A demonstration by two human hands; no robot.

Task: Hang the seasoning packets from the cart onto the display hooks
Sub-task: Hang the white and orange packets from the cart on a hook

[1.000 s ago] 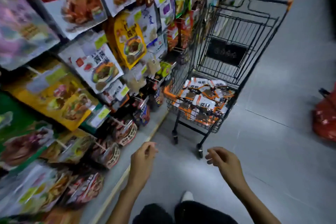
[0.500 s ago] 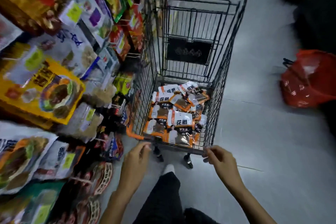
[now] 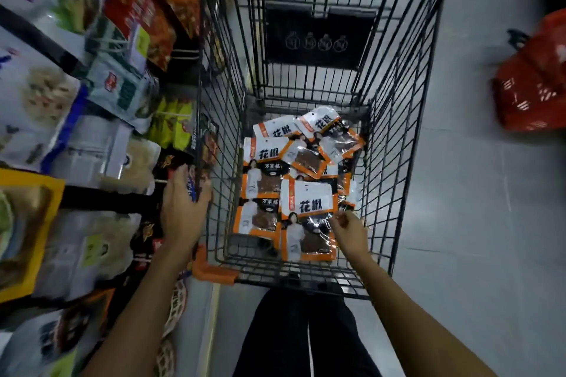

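Standing over the cart (image 3: 211, 272), I had my right hand (image 3: 349, 232) nearer, curled against the closest seasoning packet (image 3: 309, 208), lying lengthwise up the frame's lower centre; a pinch I couldn't confirm. My left hand (image 3: 183, 211) gripped the cart's left wall.

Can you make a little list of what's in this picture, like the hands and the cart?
Place: shop aisle, hanging food packs on the left
Big thing: black wire cart with an orange corner
Inside: orange-and-white seasoning packets in a pile
Left hand: holds the cart's left rim
Right hand: inside the cart, fingers at the nearest packet; grip unclear
Floor: red bag on the right
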